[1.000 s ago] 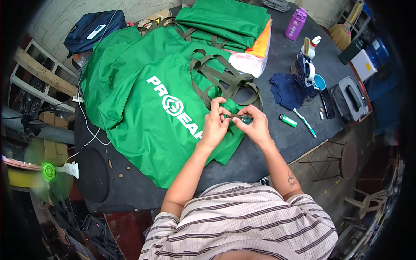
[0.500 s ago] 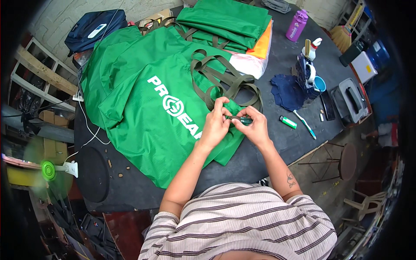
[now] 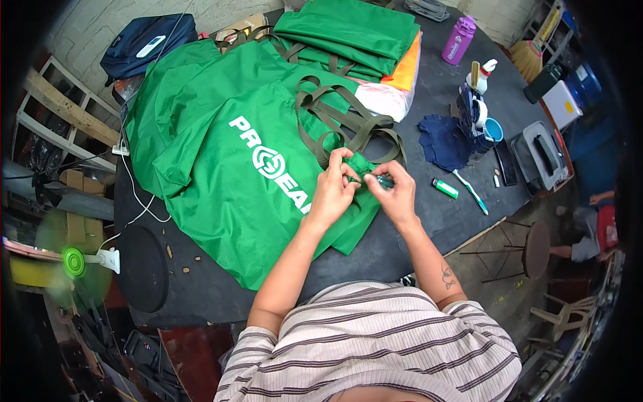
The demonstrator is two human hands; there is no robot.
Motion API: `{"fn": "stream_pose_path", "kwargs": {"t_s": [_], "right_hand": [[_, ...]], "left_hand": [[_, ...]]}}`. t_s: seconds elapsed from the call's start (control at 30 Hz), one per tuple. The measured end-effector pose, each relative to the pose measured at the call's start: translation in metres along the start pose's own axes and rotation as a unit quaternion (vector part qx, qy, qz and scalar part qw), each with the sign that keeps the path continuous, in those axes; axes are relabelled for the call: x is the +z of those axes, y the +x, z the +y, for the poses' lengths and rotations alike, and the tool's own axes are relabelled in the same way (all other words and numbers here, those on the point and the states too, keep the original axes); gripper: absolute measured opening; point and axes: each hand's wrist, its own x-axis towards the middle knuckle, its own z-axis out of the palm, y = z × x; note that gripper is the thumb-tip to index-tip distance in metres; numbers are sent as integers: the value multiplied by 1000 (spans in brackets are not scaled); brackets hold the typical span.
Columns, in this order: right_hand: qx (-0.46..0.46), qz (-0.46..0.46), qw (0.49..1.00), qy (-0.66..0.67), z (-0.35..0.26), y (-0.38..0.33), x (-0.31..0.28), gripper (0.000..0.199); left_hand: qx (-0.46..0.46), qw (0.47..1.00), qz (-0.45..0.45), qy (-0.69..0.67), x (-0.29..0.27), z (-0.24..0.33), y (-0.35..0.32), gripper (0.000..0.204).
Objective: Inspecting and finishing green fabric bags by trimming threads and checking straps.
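Note:
A large green fabric bag (image 3: 221,181) with white lettering lies spread before me, its olive webbing straps (image 3: 365,130) looped just beyond my hands. My left hand (image 3: 333,191) pinches the bag's edge near the strap end. Close beside it, my right hand (image 3: 396,194) is closed round a small tool (image 3: 384,181) with a dark green handle. Its tip reaches toward the pinched cloth, but fingers and blur hide the working end, and I cannot tell its exact kind.
Folded green bags (image 3: 348,40) are stacked at the back. To the right are a purple bottle (image 3: 459,40), a navy cloth (image 3: 442,142), a green lighter (image 3: 445,188), a toothbrush (image 3: 471,192) and a grey case (image 3: 541,157). A fan (image 3: 75,263) stands left; a person (image 3: 603,224) is far right.
My right hand has shifted slightly and the tool's tip has turned, exposing more cloth between my hands. The left hand keeps its pinch. At the far right a person has come into view.

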Motion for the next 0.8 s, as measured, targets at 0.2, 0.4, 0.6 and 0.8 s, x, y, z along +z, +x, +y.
{"fn": "stream_pose_path", "kwargs": {"t_s": [0.2,0.4,0.6,0.8], "right_hand": [[159,-10,984,76,37,0,-15,50],[202,-86,953,211,55,-17,-14,41],[190,-58,955,218,52,-11,-6,17],[160,-54,974,154,52,1,-9,12]], "left_hand": [[83,994,25,64,-7,-4,0,42],[227,947,3,228,-9,-7,5,16],[142,970,-64,186,-7,-7,9,16],[208,931,-70,291,-1,-4,11,45]]}}
